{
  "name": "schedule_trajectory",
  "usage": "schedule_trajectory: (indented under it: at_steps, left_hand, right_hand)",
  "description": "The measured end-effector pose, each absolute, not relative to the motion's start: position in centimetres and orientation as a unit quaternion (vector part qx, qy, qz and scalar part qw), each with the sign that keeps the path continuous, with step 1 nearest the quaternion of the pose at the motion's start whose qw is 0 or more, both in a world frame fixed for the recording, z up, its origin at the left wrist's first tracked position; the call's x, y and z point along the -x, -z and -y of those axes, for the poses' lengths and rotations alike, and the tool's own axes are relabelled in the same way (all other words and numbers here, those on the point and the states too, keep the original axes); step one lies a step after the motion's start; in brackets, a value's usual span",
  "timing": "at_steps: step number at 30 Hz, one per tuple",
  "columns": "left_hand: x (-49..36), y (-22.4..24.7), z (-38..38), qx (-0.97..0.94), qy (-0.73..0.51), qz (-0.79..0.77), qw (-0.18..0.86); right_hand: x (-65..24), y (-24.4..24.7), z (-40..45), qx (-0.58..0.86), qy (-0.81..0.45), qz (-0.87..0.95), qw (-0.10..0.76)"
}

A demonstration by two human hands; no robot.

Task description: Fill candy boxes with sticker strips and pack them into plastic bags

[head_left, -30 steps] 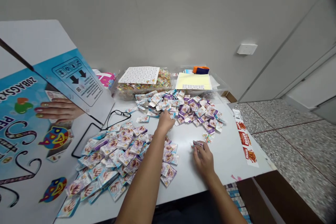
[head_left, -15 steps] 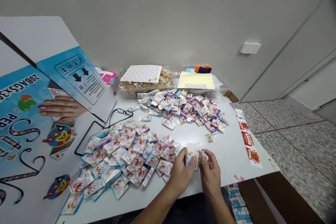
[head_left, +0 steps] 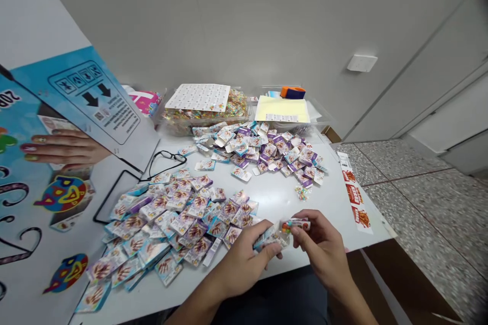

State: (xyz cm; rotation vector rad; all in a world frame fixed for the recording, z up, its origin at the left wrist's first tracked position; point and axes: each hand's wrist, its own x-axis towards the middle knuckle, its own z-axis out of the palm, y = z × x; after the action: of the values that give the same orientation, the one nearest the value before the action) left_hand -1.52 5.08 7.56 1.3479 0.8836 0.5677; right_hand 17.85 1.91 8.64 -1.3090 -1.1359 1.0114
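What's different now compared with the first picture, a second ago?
The left hand has come back from the far pile toward the person and now grips a box. The right hand, already holding something small, has moved beside it, with a packet at the box's end. The near pile, glasses and loose bead bag look unmoved.
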Motion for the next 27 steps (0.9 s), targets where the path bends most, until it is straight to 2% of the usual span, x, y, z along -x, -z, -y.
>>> schedule_trajectory:
  at_steps: [9,12,17,23,27]
  left_hand:
    - [2.8,-7.4,-5.1,-0.641,-0.25,-0.373,0.623]
    - [2.4,-7.6,-4.9,-0.629,-0.268,-0.368,0.63]
    - [1.1,-7.3,-4.6,-0.572,-0.288,-0.411,0.649]
    - [0.8,-7.0,-4.7,-0.618,-0.315,-0.409,0.593]
    - [1.3,-7.1,-4.2,-0.642,-0.306,-0.413,0.568]
  right_hand:
    - [-19.3,-11.4,-2.3,0.567,-0.342,0.682,0.311]
    - [-18.8,-12.2,-2.2,0.589,-0.319,0.69,0.276]
    - [-18.2,-12.5,-1.9,0.581,-0.337,0.685,0.282]
    - [-18.2,-11.0,-1.2,0.571,-0.416,0.604,0.369]
    - [-17.3,-10.0,-0.6,0.578,-0.349,0.611,0.412]
